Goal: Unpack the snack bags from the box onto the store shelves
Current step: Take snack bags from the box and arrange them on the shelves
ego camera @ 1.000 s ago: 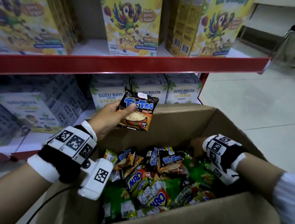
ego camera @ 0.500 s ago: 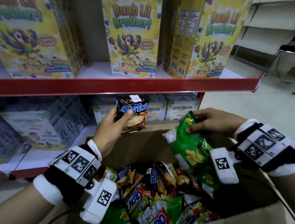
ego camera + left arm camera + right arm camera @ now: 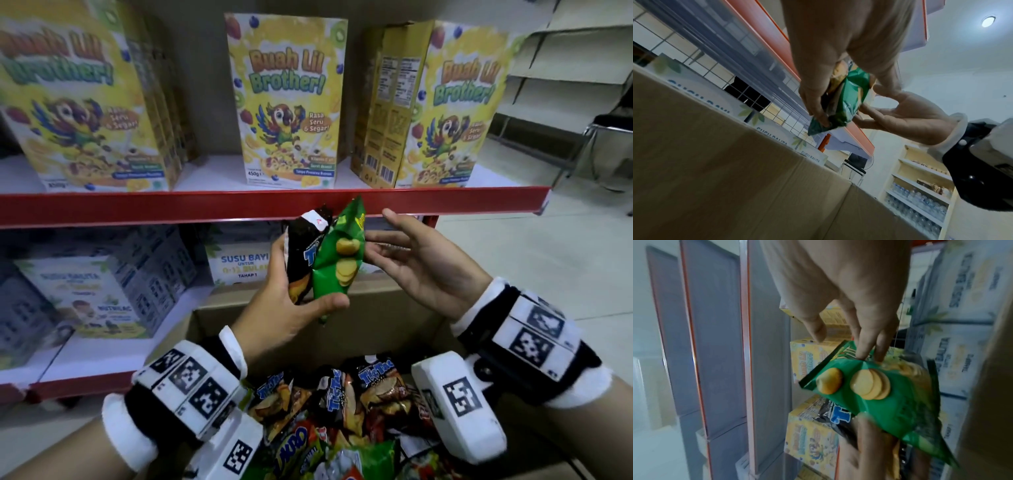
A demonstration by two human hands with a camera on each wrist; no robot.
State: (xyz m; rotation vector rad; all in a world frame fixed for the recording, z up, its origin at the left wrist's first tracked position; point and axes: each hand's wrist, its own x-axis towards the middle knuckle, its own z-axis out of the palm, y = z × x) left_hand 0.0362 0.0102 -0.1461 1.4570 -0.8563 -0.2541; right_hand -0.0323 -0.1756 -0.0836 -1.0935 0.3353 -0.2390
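Note:
My left hand (image 3: 298,301) grips two snack bags together: a black Tic Tac bag (image 3: 303,253) behind and a green chips bag (image 3: 337,263) in front, my thumb pressed over the green one's lower end. They are held upright just below the red shelf edge (image 3: 239,205). My right hand (image 3: 387,246) is open beside them, its straight fingers (image 3: 865,344) touching the green bag (image 3: 890,394) near its top. The open cardboard box (image 3: 394,308) below holds several more snack bags (image 3: 342,404). In the left wrist view the green bag (image 3: 849,97) sits between my thumb and fingers.
Yellow cereal boxes (image 3: 287,113) stand on the upper shelf with gaps between them. White milk-formula boxes (image 3: 239,260) fill the lower shelf behind the box. A tiled floor (image 3: 548,274) and a metal chair (image 3: 609,137) lie to the right.
My right hand lifted the green bag out of the box, brought it against the black bag and opened. My left hand now grips both bags, higher up by the red shelf edge.

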